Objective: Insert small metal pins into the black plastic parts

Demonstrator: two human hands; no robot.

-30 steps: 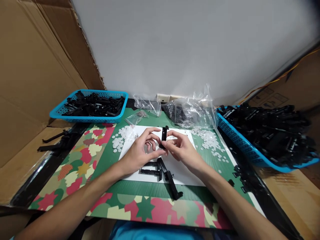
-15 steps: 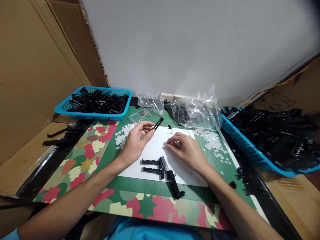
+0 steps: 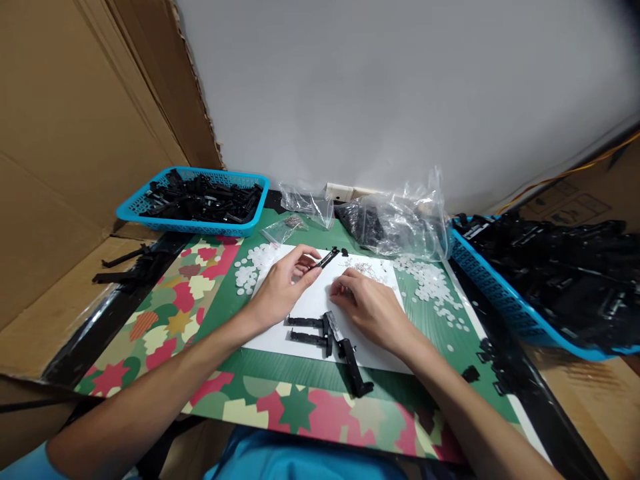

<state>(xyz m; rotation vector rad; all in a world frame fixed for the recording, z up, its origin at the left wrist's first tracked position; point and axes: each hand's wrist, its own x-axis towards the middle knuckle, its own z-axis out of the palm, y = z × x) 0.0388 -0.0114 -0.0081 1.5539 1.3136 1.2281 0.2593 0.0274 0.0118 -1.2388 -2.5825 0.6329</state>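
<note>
My left hand (image 3: pixel 283 287) pinches a thin black plastic strip (image 3: pixel 326 259) between thumb and fingers, holding it tilted just above the white sheet (image 3: pixel 320 300). My right hand (image 3: pixel 363 303) rests on the sheet with its fingers curled down near a scatter of tiny metal springs (image 3: pixel 367 268); what its fingertips hold, if anything, is hidden. Three black plastic parts (image 3: pixel 325 337) lie on the sheet just in front of both hands.
A blue basket (image 3: pixel 193 203) of black parts stands at the back left, a larger blue basket (image 3: pixel 505 303) heaped with black parts at the right. Clear plastic bags (image 3: pixel 395 220) lie at the back. White discs (image 3: pixel 430 287) are scattered over the green mat. Cardboard walls rise at the left.
The hands, joined on the black strip a second ago, have parted. My left hand kept the strip and tilted it; my right hand dropped to the sheet by the springs.
</note>
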